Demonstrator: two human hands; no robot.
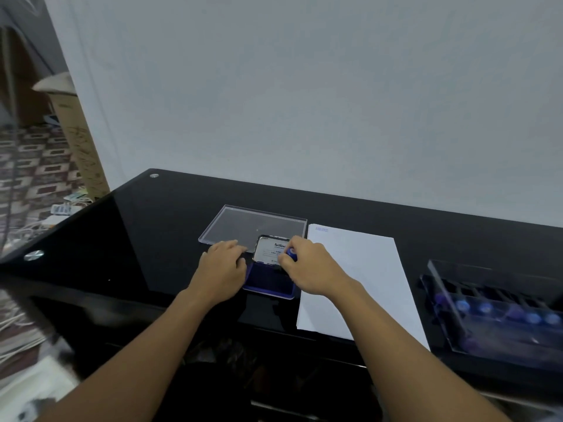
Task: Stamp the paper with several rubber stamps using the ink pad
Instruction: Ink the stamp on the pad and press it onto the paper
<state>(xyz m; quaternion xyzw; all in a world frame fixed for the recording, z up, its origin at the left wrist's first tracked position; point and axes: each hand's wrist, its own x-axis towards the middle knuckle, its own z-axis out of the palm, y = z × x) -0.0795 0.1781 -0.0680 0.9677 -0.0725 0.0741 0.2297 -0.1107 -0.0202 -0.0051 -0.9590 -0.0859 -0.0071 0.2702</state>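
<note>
An open blue ink pad (268, 281) lies on the black table, its lid (271, 249) raised behind it. My right hand (307, 266) grips a blue rubber stamp (291, 254) and holds it down over the pad's right side. My left hand (224, 266) rests at the pad's left edge with its fingers bent on the table. A white sheet of paper (356, 284) lies right of the pad, with one faint blue stamp mark (322, 229) at its far left corner.
A clear flat plastic lid (243, 223) lies behind the ink pad. At the right stands a clear case (493, 312) holding several blue stamps. The black glass table (122, 239) ends at a white wall behind. Cables and clutter lie on the floor at left.
</note>
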